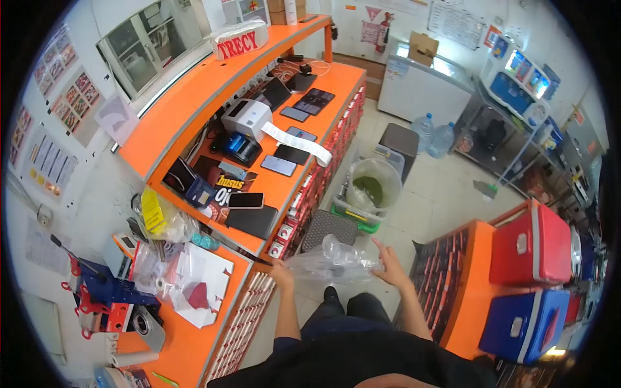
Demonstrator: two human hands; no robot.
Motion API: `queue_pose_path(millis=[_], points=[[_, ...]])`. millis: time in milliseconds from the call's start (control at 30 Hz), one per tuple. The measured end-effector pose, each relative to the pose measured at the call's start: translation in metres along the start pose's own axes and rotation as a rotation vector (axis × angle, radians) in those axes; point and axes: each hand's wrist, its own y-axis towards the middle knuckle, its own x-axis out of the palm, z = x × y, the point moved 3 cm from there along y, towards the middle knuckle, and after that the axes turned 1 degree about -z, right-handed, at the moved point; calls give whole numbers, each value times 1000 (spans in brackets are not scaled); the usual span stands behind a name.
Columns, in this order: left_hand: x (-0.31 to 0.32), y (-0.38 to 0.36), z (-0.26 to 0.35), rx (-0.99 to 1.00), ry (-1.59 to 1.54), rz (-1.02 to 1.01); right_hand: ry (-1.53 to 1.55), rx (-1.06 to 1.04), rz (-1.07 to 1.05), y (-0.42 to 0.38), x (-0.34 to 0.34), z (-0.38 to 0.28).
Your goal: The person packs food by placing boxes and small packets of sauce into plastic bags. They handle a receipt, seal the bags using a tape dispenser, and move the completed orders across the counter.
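A clear plastic bag (pixel 335 264) is stretched between my two hands, above the floor and in front of my legs. My left hand (pixel 281 275) is closed on the bag's left end, beside the corner of the orange counter. At the bag's right end is my right hand (pixel 392 268), with its index finger raised and the bag's edge at its thumb and lower fingers. The bag is crumpled and see-through, with a bunched part standing up in its middle.
On the orange counter (pixel 349 71) are a label printer (pixel 247 118), phones and tablets. A tub with green contents (pixel 370 191) and a grey stool (pixel 328 229) stand on the floor ahead. Red (pixel 532 246) and blue (pixel 524 323) coolers are to the right.
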Motion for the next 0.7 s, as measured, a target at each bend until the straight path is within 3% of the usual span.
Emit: queue_pose_path(millis=[67,100,133,167,200,233,300,333,367,433,567,700], points=[[33,4,-19,106,163,-57,157,-208,-390,59,-1,-8],[33,-1,-23,65,301,-104,182,-217,-392,96,-2,-7],[52,-1,-82,74,453,-116,170,-281,-399,137,-2,-7],[35,-13,-73,-128,381,-71,159,-345,-408,182,3,-5],[25,-23,-93,-519,452,-205,200,-260,-329,231,17,10],[28,-45,-157,-552,540,-273,238,-170,-264,283,43,28],[19,-92,-222,-654,1158,-1157,356,-12,-167,403,104,50],[0,-122,-222,-626,1196,-1111,379,-133,-96,464,145,59],[-16,-139,-217,-685,1244,-1248,402,-249,-18,524,183,65],[-19,-116,-198,-762,1229,-1195,305,-533,248,628,243,42],[-39,-131,-142,-994,1125,-1012,163,-426,-220,757,339,7],[-53,-134,-102,-1131,1031,-783,-24,-418,-279,799,375,-20]])
